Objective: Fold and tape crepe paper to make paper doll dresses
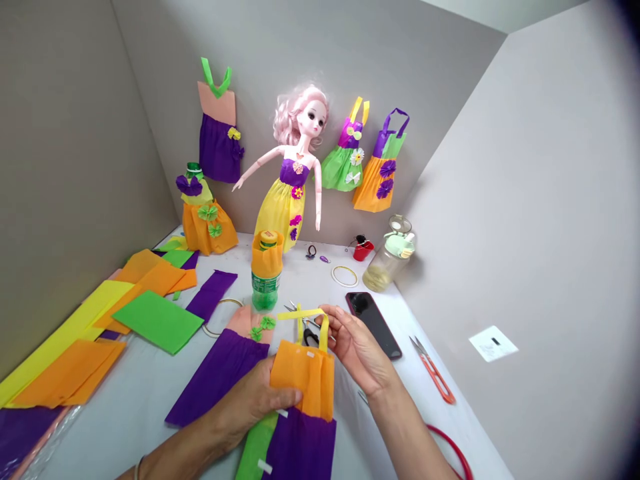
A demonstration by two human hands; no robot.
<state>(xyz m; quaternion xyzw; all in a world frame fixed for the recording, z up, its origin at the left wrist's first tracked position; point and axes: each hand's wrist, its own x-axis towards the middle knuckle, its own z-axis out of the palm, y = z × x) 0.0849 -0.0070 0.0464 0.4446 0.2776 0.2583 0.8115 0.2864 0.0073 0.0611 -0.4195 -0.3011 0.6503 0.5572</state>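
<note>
My left hand (256, 395) is closed round a small doll dress (306, 370), its thumb pressed on the orange top. Below that top hangs a purple skirt with a green panel at its left and bits of white tape. At the upper right, my right hand (356, 347) pinches a thin yellow strap (305, 315) near the dress's top edge. Small scissors (311, 337) with black handles show partly behind the strap. Under my left forearm lies another doll dress (227, 367), pink and purple with green flowers.
Folded coloured sheets (157, 321) cover the left side. A green bottle (265, 290) wrapped in orange, a doll (283, 207) and finished dresses (219, 147) stand or hang at the back. A phone (374, 323), red-handled snips (434, 373) and a jar (385, 267) are at right.
</note>
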